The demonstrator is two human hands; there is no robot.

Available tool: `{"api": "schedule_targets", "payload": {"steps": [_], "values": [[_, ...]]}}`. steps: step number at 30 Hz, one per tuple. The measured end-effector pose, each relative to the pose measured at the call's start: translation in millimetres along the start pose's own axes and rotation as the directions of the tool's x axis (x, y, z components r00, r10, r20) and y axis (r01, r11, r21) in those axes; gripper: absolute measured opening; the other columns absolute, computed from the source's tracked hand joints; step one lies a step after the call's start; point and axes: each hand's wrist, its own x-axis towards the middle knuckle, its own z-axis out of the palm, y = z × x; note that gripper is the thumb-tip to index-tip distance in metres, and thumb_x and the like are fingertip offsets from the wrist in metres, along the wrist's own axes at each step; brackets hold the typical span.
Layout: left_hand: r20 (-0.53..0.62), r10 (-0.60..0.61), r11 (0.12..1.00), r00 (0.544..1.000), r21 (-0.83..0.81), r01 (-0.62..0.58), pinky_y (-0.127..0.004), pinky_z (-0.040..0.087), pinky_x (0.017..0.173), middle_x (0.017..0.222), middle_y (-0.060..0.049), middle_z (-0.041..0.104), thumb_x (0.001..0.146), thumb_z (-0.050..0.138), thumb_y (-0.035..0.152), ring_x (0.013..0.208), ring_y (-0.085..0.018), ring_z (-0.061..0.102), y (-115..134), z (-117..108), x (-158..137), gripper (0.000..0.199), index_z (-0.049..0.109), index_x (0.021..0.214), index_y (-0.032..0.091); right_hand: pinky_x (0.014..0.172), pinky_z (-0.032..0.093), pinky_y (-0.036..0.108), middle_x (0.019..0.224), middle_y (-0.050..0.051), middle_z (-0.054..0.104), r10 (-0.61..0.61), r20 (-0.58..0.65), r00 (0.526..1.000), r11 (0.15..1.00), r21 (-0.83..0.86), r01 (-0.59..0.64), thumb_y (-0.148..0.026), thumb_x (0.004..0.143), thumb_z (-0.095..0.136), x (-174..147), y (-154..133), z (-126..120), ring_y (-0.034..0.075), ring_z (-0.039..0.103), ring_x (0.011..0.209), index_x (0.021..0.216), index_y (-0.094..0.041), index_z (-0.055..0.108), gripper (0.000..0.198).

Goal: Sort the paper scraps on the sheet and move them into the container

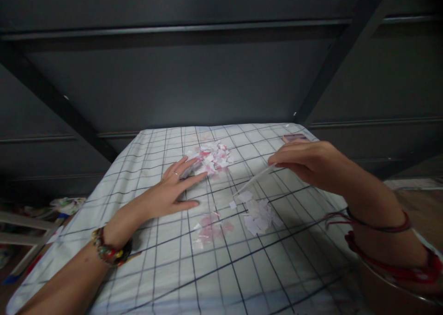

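Note:
My left hand [173, 183] lies with spread fingers on the checked cloth, its fingertips at the near left edge of a pile of white and pink paper scraps [216, 157]. Between the fingers of my right hand [304, 160] is a thin white stick-like tool [255, 180], slanting down to the left. Its lower tip is close to a small white scrap [233, 205]; whether they touch I cannot tell. Just below the tip sits a heap of white scraps [259, 217]. To the left of that heap lie pink, partly see-through pieces [209, 229].
A white cloth with dark grid lines [166, 269] covers the table. Dark grey panels [207, 79] rise behind it. A flat pinkish object [294, 138] lies at the far right corner, partly behind my right hand. A pale frame [24, 236] stands on the left.

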Motion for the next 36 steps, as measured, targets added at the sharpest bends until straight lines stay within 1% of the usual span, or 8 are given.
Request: {"api": "schedule_targets", "payload": {"steps": [3, 8, 11, 17, 23, 28, 32, 36], "values": [[-0.018, 0.090, 0.996, 0.996, 0.004, -0.089, -0.053, 0.014, 0.109, 0.150, -0.001, 0.009, 0.089, 0.052, 0.036, 0.136, -0.034, 0.009, 2.6, -3.5, 2.9, 0.040, 0.048, 0.128, 0.033, 0.066, 0.049, 0.029, 0.075, 0.000, 0.071, 0.027, -0.010, 1.000, 0.999, -0.044, -0.027, -0.010, 0.083, 0.041, -1.6, 1.5, -3.3, 0.017, 0.066, 0.069, 0.081, -0.022, 0.066, 0.028], [-0.010, 0.128, 0.992, 0.992, 0.019, -0.128, -0.053, 0.015, 0.109, 0.147, -0.002, 0.019, 0.088, 0.054, 0.029, 0.135, -0.032, 0.014, 4.1, -6.7, 5.2, 0.026, 0.062, 0.113, 0.029, 0.065, 0.049, 0.028, 0.074, -0.001, 0.071, 0.043, 0.026, 0.999, 0.999, -0.026, -0.043, -0.010, 0.082, 0.042, -5.5, 2.5, -5.4, 0.016, 0.066, 0.068, 0.079, -0.022, 0.066, 0.027], [-0.013, 0.123, 0.992, 0.992, 0.027, -0.123, -0.054, 0.018, 0.107, 0.146, -0.003, 0.023, 0.087, 0.054, 0.027, 0.134, -0.032, 0.015, 2.9, -6.8, 5.0, 0.024, 0.064, 0.110, 0.028, 0.062, 0.048, 0.027, 0.071, -0.001, 0.070, 0.032, 0.039, 0.999, 0.999, -0.003, -0.032, -0.010, 0.082, 0.043, -6.2, 0.6, -7.2, 0.016, 0.065, 0.064, 0.079, -0.022, 0.066, 0.026], [-0.041, 0.118, 0.992, 0.992, 0.038, -0.116, -0.054, 0.021, 0.106, 0.145, -0.006, 0.026, 0.087, 0.053, 0.025, 0.134, -0.032, 0.015, 0.8, -5.9, 3.9, 0.026, 0.062, 0.112, 0.025, 0.065, 0.046, 0.029, 0.073, 0.001, 0.069, 0.058, -0.047, 0.997, 0.997, -0.043, -0.060, -0.009, 0.085, 0.038, 2.7, -9.0, -3.7, 0.017, 0.064, 0.070, 0.079, -0.021, 0.065, 0.030], [-0.062, 0.097, 0.994, 0.993, 0.050, -0.094, -0.054, 0.022, 0.106, 0.145, -0.008, 0.027, 0.087, 0.054, 0.025, 0.134, -0.032, 0.016, -0.8, -4.0, 2.9, 0.028, 0.061, 0.113, 0.023, 0.068, 0.045, 0.026, 0.070, 0.000, 0.067, 0.032, 0.048, 0.998, 0.995, 0.088, -0.036, -0.011, 0.087, 0.040, 5.8, -13.0, 3.6, 0.012, 0.061, 0.067, 0.080, -0.020, 0.065, 0.028], [-0.073, 0.092, 0.995, 0.993, 0.053, -0.089, -0.053, 0.023, 0.106, 0.145, -0.008, 0.026, 0.087, 0.053, 0.025, 0.135, -0.031, 0.015, -1.7, -2.3, 2.4, 0.029, 0.059, 0.115, 0.022, 0.065, 0.047, 0.028, 0.070, 0.001, 0.069, 0.029, 0.086, 0.996, 0.996, 0.078, -0.036, -0.012, 0.085, 0.041, -2.0, -8.0, -10.0, 0.014, 0.062, 0.064, 0.080, -0.021, 0.067, 0.028], [-0.083, 0.076, 0.996, 0.994, 0.056, -0.071, -0.053, 0.022, 0.107, 0.146, -0.007, 0.026, 0.088, 0.052, 0.024, 0.135, -0.030, 0.015, -0.7, -2.5, 2.4, 0.029, 0.058, 0.116, 0.022, 0.066, 0.048, 0.032, 0.071, 0.003, 0.070, 0.035, 0.038, 0.999, 0.999, 0.035, -0.036, -0.016, 0.086, 0.041, -2.8, -10.1, -17.6, 0.017, 0.064, 0.065, 0.079, -0.020, 0.068, 0.028], [-0.066, 0.060, 0.998, 0.996, 0.040, -0.058, -0.053, 0.021, 0.108, 0.147, -0.006, 0.024, 0.086, 0.055, 0.024, 0.135, -0.030, 0.015, 0.3, -3.5, 2.6, 0.031, 0.057, 0.117, 0.024, 0.063, 0.048, 0.028, 0.068, 0.001, 0.069, 0.034, 0.091, 0.995, 0.993, 0.106, -0.044, -0.011, 0.085, 0.040, -0.1, -15.2, -15.3, 0.015, 0.064, 0.063, 0.077, -0.021, 0.068, 0.031]]}}
